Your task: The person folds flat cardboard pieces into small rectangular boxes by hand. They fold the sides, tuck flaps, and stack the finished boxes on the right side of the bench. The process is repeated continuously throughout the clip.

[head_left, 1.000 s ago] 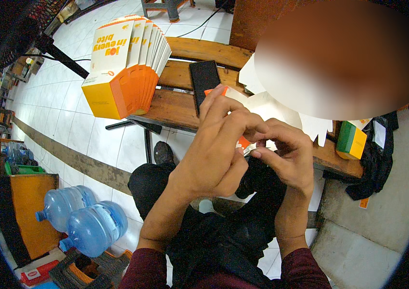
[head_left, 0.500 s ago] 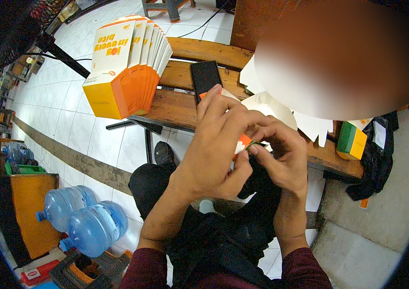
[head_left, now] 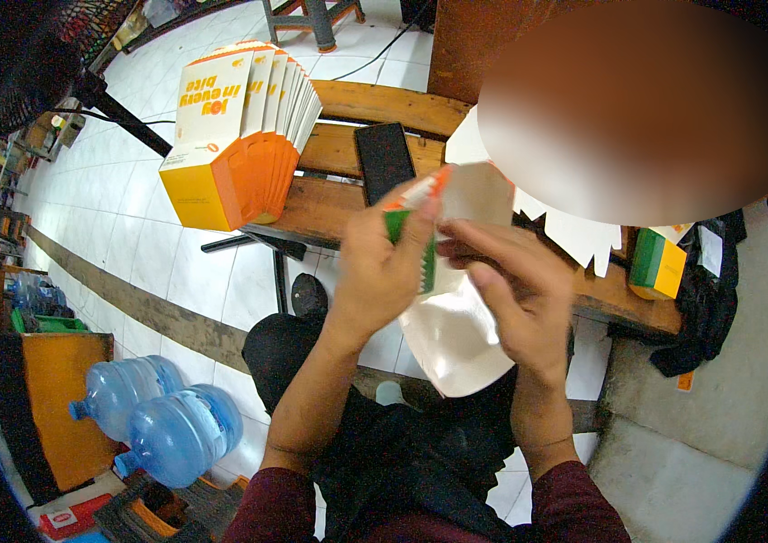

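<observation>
A partly folded paper food box (head_left: 458, 342) hangs in front of me over my lap, its pale inner side facing up and its green and orange flaps raised at the left. My left hand (head_left: 373, 267) grips it by those flaps, thumb on the near side. On the right, my right hand (head_left: 520, 303) is beside the box's inner side, fingers stretched out and thumb apart, slightly smeared by motion. Whether its fingertips touch the card I cannot tell. Beyond the hands, a fanned stack of folded boxes (head_left: 208, 113), white, orange and yellow, rests at the bench's left end.
A black phone (head_left: 384, 152) lies on the wooden bench (head_left: 316, 206). White card blanks (head_left: 574, 242) and a green and yellow box (head_left: 659, 264) are at the right, by dark cloth (head_left: 710, 299). Blue water jugs (head_left: 185, 434) lie on the floor at lower left. A blurred patch covers the upper right.
The box has swung open downward, showing its pale inside. My left hand has moved down to its flaps; my right hand has loosened from a pinch and its fingers have spread.
</observation>
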The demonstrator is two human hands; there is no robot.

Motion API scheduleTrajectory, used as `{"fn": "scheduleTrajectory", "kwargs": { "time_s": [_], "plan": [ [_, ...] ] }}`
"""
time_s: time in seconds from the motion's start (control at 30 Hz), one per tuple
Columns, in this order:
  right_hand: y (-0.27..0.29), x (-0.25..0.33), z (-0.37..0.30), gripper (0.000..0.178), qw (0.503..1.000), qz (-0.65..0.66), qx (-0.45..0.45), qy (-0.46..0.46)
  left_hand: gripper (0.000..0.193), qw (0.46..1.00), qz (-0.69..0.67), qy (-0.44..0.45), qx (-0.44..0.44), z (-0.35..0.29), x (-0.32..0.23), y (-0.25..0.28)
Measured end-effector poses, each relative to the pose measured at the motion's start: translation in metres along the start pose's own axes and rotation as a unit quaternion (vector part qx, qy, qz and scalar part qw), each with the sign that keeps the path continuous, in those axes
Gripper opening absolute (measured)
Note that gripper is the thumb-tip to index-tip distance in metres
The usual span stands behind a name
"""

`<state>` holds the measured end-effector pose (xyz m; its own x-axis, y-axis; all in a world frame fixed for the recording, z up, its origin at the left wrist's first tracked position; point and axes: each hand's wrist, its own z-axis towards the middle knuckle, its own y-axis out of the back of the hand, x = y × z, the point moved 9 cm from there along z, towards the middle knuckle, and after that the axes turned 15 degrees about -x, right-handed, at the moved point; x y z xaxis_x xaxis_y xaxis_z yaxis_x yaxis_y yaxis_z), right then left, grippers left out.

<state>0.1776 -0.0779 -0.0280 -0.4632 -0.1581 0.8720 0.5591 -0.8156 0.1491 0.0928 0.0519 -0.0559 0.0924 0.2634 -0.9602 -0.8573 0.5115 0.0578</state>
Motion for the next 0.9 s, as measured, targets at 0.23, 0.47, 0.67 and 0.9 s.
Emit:
{"fn": "scheduleTrajectory", "kwargs": {
  "time_s": [0.23, 0.47, 0.67, 0.9],
  "plan": [
    [0.034, -0.041, 0.026, 0.03, 0.989, -0.004, -0.126, -0.083, 0.034, 0.995, -0.047, 0.08, 0.04, -0.005, 0.006, -0.007],
    [0.023, -0.048, 0.007, 0.039, 0.99, 0.02, -0.114, -0.087, 0.045, 0.993, -0.03, 0.114, 0.025, -0.011, 0.016, -0.016],
    [0.014, -0.05, 0.008, 0.035, 0.991, 0.022, -0.05, -0.12, 0.039, 0.992, -0.081, 0.098, 0.014, -0.011, 0.013, -0.015],
    [0.002, -0.046, 0.003, 0.038, 0.986, 0.077, -0.093, -0.115, 0.03, 0.995, -0.076, 0.003, -0.07, -0.004, -0.007, 0.0]
  ]
}}
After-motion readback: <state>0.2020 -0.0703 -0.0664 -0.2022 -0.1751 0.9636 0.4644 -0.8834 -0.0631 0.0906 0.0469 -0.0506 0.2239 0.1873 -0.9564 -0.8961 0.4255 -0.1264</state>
